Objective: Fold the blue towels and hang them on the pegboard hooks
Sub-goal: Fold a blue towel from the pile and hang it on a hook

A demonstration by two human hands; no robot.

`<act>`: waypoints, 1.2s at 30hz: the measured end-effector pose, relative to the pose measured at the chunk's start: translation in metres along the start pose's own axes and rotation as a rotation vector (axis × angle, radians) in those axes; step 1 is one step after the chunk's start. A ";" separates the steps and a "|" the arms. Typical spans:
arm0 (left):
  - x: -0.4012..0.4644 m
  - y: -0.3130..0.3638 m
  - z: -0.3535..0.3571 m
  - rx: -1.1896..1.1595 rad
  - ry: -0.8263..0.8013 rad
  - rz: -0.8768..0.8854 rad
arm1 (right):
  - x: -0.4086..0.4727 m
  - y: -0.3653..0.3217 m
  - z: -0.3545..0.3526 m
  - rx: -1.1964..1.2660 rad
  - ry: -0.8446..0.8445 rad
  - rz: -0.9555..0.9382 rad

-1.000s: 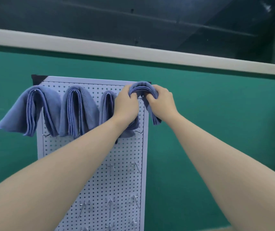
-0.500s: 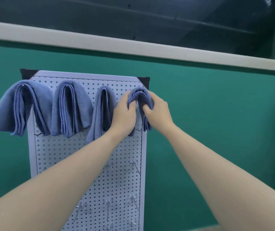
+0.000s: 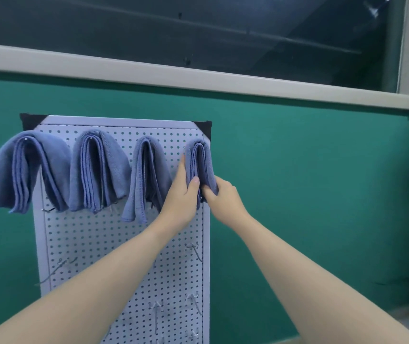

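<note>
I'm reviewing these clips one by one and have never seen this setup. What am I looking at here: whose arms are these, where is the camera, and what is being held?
There is no machine here: a person works with two bare hands, and the single camera sits on their head, looking forward along both arms. In front of them a white pegboard is fixed to a green wall below a window. Four folded blue towels hang over hooks along its top row: the far-left towel, the second towel, the third towel and the rightmost towel. The left hand and the right hand both grip the lower part of the rightmost towel, thumb and fingers pinching it from either side. Bare metal hooks show lower on the board.
</note>
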State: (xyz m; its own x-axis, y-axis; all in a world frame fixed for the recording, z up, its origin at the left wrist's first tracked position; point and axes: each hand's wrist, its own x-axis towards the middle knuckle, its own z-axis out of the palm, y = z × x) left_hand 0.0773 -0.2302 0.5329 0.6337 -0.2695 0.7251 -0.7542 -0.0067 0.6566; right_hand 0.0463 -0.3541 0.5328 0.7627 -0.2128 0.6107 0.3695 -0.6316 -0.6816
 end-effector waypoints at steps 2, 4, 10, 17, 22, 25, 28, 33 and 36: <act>-0.012 0.000 0.001 0.007 -0.007 0.020 | -0.009 0.000 0.000 0.003 -0.009 0.023; -0.025 -0.002 0.000 0.027 -0.017 0.028 | -0.020 -0.002 -0.002 0.014 -0.008 0.042; -0.075 -0.005 -0.015 0.120 -0.053 -0.107 | -0.068 -0.008 0.000 0.127 -0.031 0.144; -0.170 -0.006 -0.054 0.259 -0.119 -0.145 | -0.149 -0.006 0.027 0.231 0.032 0.171; -0.271 -0.045 -0.081 0.356 -0.092 -0.249 | -0.231 0.014 0.079 0.275 -0.007 0.168; -0.333 -0.086 -0.093 0.437 -0.160 -0.369 | -0.281 0.037 0.121 0.206 -0.163 0.197; -0.387 -0.117 -0.101 0.496 -0.227 -0.467 | -0.322 0.070 0.154 0.124 -0.327 0.264; -0.469 -0.163 -0.112 0.578 -0.350 -0.628 | -0.367 0.132 0.191 -0.036 -0.519 0.389; -0.507 -0.202 -0.116 0.634 -0.505 -0.649 | -0.391 0.164 0.212 -0.079 -0.633 0.481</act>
State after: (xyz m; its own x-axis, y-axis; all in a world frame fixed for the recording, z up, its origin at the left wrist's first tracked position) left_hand -0.0715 0.0196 0.0570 0.9146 -0.4043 0.0040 -0.3386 -0.7605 0.5541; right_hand -0.0789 -0.2160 0.0964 0.9942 -0.0267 -0.1041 -0.0974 -0.6343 -0.7669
